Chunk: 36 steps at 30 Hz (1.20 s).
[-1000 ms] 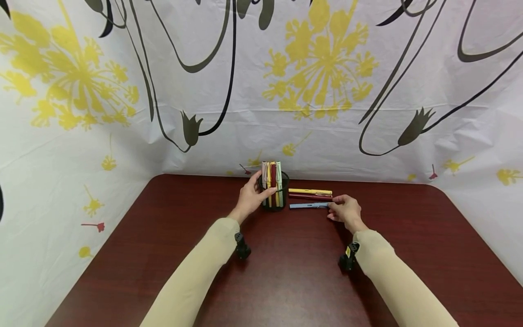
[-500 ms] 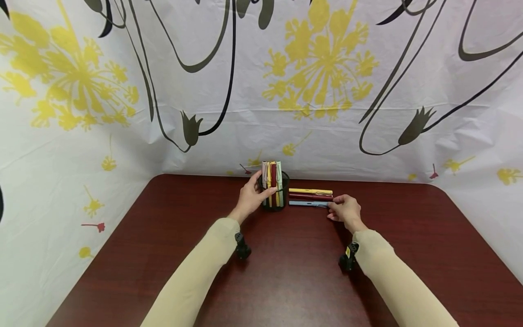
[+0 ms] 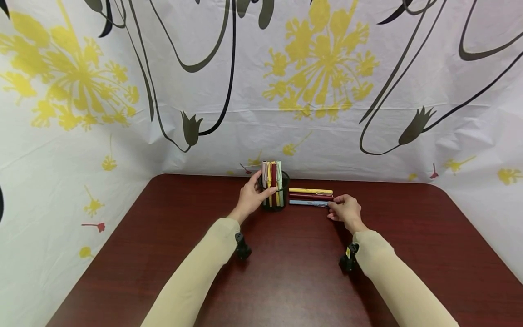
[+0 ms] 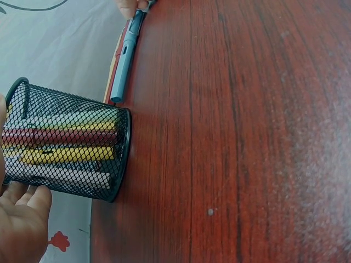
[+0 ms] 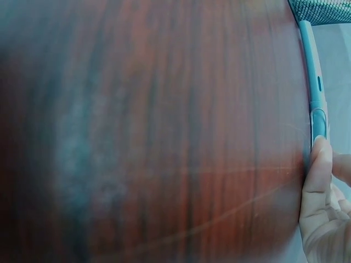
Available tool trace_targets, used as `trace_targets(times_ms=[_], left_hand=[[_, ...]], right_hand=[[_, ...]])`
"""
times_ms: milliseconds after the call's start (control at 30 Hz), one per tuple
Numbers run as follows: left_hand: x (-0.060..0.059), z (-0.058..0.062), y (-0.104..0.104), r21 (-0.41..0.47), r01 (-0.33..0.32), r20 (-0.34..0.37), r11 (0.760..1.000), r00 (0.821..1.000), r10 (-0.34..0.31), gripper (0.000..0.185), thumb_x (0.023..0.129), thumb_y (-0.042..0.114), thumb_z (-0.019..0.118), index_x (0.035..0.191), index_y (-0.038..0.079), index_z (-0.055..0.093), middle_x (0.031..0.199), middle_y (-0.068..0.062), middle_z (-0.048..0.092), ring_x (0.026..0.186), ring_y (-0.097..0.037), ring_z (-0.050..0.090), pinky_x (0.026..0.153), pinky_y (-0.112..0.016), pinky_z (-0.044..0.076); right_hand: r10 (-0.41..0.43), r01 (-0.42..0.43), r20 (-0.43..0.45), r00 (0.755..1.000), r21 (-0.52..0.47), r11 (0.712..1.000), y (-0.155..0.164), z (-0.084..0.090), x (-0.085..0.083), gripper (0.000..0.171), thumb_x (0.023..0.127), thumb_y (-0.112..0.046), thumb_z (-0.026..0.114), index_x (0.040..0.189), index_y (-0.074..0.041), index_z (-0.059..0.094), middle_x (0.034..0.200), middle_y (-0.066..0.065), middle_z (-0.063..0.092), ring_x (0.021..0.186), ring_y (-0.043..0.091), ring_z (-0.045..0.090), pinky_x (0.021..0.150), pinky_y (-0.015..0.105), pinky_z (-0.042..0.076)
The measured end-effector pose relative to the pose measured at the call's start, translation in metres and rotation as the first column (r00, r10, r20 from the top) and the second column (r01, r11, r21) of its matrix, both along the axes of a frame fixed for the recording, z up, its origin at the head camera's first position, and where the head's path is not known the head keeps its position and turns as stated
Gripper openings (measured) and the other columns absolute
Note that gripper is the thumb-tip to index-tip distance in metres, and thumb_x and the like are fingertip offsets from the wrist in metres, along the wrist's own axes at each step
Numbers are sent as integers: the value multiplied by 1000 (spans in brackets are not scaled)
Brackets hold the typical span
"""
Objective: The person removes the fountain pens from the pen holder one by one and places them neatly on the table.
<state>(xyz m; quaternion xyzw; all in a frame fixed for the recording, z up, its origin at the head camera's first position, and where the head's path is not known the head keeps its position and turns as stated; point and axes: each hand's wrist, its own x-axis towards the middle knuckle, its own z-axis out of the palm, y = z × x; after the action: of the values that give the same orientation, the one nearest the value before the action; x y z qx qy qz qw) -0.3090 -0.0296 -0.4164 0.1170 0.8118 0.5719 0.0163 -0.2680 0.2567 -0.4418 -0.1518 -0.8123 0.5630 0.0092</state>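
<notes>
L hand grips mesh cup; R hand prob. pinching blue pen.

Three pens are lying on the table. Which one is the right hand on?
The blue pen, nearest the person of the three. The right hand touches its right end; the dark red pen and yellow pen lie behind it.

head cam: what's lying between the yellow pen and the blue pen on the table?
The dark red pen lies between the yellow pen and the blue pen, all three parallel beside the mesh holder. The head view shows it.
</notes>
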Motion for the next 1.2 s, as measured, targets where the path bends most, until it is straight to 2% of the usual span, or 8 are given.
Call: trace_targets(times_ms=[567, 767, 933, 1033, 1200], left_hand=[[-1, -1, -1, -6, 6, 0, 1000, 1000, -6, 81, 85, 35, 70, 150, 17, 26, 150, -11, 34, 134, -26, 39, 103, -41, 41], [-1, -2, 1, -9, -2, -23, 1000, 1000, 2, 80, 85, 32, 71, 150, 15, 26, 148, -13, 37, 133, -27, 41, 102, -41, 42], [-1, -3, 2, -17, -4, -38, 1000, 999, 3, 80, 85, 32, 71, 150, 15, 26, 148, -13, 36, 133, -27, 41, 102, -41, 43], [-1, -2, 2, -8, -3, -36, 1000, 999, 3, 80, 85, 32, 71, 150, 15, 27, 148, -13, 36, 133, -27, 41, 102, -41, 43], [-1, -3, 1, 2, 0, -31, 1000, 1000, 0, 80, 85, 31, 71, 150, 15, 27, 147, -14, 38, 132, -27, 42, 101, -41, 43]], right_hand=[[-14, 14, -18, 1000, -13, 1000, 0, 0, 2, 33, 94, -12, 57, 117, 9, 46, 74, 9, 63, 51, 10, 64, 55, 26, 56], [-78, 76, -25, 997, -86, 993, 4, 0, 4, 40, 95, -21, 57, 122, 8, 47, 71, 5, 63, 51, 7, 63, 56, 26, 57], [-195, 180, -47, 980, -225, 958, 6, 5, 5, 38, 95, -25, 57, 120, 2, 49, 66, -1, 64, 52, 5, 62, 56, 23, 56], [-257, 222, -70, 964, -321, 921, 4, 12, 2, 29, 94, -24, 58, 113, -3, 51, 62, -4, 62, 51, 4, 61, 55, 20, 55], [-308, 230, -96, 947, -469, 853, -9, 26, -5, 19, 94, -20, 59, 106, -7, 52, 64, -4, 62, 54, 5, 62, 56, 19, 54]])
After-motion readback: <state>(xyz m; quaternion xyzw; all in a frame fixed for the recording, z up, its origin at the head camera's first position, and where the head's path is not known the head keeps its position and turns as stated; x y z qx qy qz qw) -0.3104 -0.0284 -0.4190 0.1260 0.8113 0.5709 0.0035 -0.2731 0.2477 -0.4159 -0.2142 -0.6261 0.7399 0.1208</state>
